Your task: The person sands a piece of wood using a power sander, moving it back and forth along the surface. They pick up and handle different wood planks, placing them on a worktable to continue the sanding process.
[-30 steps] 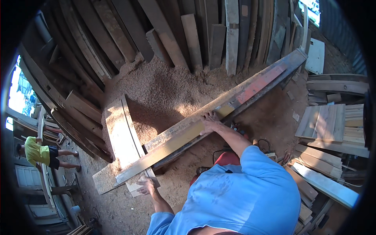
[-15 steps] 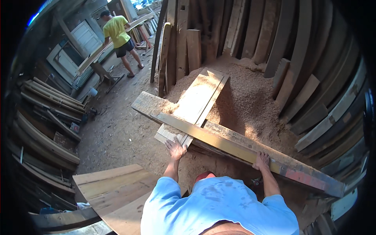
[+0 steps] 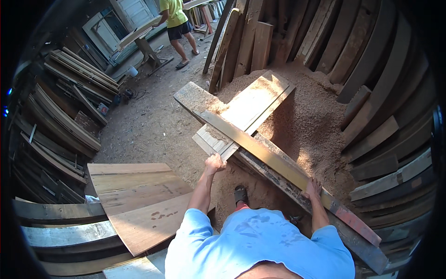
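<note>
A pale wooden panel (image 3: pixel 254 100) lies crosswise over a thick, sawdust-covered beam (image 3: pixel 191 95). Across the panel runs a long, narrow yellowish plank (image 3: pixel 267 153) with a reddish patch near its right end. My left hand (image 3: pixel 215 163) is closed on the panel's near end, its fingers curled at the edge. Farther right, my right hand (image 3: pixel 313 189) grips the yellowish plank, with fingers over its top and thumb on the near side. Loose sawdust lies on the panel beside the plank.
Sawdust (image 3: pixel 316 121) is heaped beyond the beam, with upright boards (image 3: pixel 337 39) behind it. A wide wooden board (image 3: pixel 139 195) stands at lower left, near stacked planks (image 3: pixel 60 111). Another person (image 3: pixel 176 23) stands at far left by a trestle (image 3: pixel 147 53).
My left hand, earlier spread flat on the panel, now curls round its near end. My right hand still grips the plank. The view has shifted, and one of my feet now shows.
</note>
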Demonstrator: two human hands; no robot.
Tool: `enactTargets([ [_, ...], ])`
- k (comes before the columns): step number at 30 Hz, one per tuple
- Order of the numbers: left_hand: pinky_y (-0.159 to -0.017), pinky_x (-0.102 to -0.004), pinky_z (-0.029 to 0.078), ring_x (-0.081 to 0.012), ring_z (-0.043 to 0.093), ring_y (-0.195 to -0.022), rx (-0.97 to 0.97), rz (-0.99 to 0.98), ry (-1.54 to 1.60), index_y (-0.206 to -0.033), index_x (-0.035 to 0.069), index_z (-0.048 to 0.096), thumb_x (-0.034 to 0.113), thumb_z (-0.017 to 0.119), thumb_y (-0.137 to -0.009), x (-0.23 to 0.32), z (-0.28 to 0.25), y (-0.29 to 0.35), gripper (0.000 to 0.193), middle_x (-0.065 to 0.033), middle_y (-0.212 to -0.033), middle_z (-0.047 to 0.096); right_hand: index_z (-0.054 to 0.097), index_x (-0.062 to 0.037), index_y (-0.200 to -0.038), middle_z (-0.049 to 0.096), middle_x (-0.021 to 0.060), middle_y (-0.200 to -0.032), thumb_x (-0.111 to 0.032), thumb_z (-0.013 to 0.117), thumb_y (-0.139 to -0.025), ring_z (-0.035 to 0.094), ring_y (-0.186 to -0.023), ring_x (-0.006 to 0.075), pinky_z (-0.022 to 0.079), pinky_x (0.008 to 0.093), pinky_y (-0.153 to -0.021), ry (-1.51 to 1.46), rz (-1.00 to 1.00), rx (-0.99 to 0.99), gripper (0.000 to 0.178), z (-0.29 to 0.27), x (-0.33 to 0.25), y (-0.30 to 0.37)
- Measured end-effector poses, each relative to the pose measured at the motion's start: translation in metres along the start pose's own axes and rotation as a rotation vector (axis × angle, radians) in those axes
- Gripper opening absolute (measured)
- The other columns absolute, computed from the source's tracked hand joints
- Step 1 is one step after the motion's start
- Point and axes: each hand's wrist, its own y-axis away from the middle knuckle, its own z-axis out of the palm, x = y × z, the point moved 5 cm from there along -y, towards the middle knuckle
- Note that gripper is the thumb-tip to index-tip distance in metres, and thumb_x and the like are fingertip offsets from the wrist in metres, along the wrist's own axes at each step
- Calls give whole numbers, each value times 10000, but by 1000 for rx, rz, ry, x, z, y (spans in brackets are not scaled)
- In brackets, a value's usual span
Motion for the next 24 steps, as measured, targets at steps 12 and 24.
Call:
enactTargets([
  [12,-1080,-579,461,-500,560,-1317,313,-152,-95,-1295,31,678,537,565,-960,-131,-72,-159,618,-290,-1352,651,472,-43,-1433,544,179,-1406,-256,934,-633,494,-1357,386,427,503,-1122,137,-1,-132,948,-9,-35,-4],
  [24,-927,-617,523,-550,661,-1074,199,-127,501,-1169,14,747,520,330,-1082,-107,22,-135,662,-361,-1101,690,526,-58,-1361,581,168,-1368,-127,888,-535,533,-1324,354,424,484,-1084,157,39,-183,904,-16,-37,-3],
])
